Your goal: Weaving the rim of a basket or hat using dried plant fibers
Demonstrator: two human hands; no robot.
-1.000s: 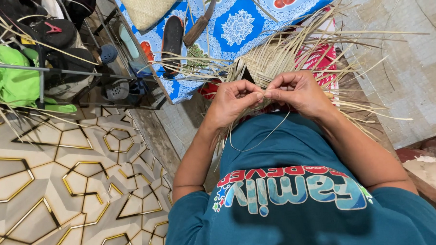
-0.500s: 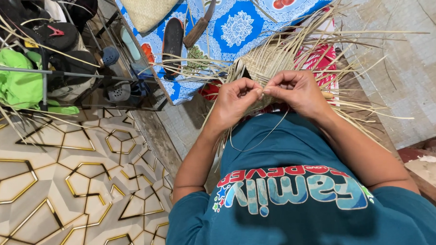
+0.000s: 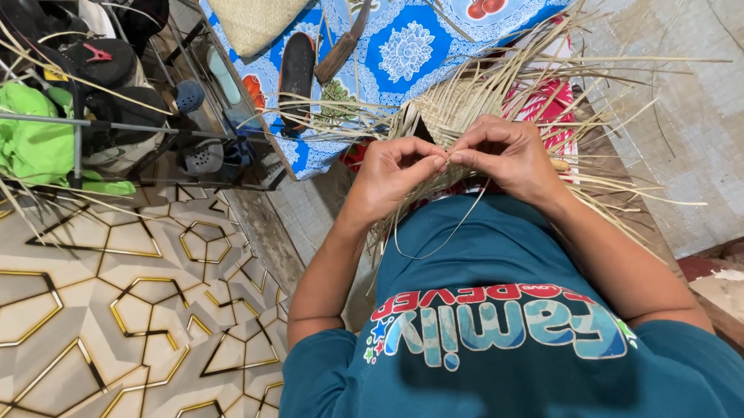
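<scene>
Even, fairly bright indoor light, soft shadows. Slight glare on the glossy cream hexagon-patterned floor tiles [image 3: 96,306]. Sharp centre; wide-angle bending at edges, mild softness in the top-left corner.

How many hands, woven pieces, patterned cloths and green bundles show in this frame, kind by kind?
Hands: 2, the left hand and the right hand, both pinching straw strips.
Woven pieces: 2, the half-woven straw piece under the hands and a finished woven mat.
Blue patterned cloth: 1.
Green bundle: 1.
Total: 6.
</scene>
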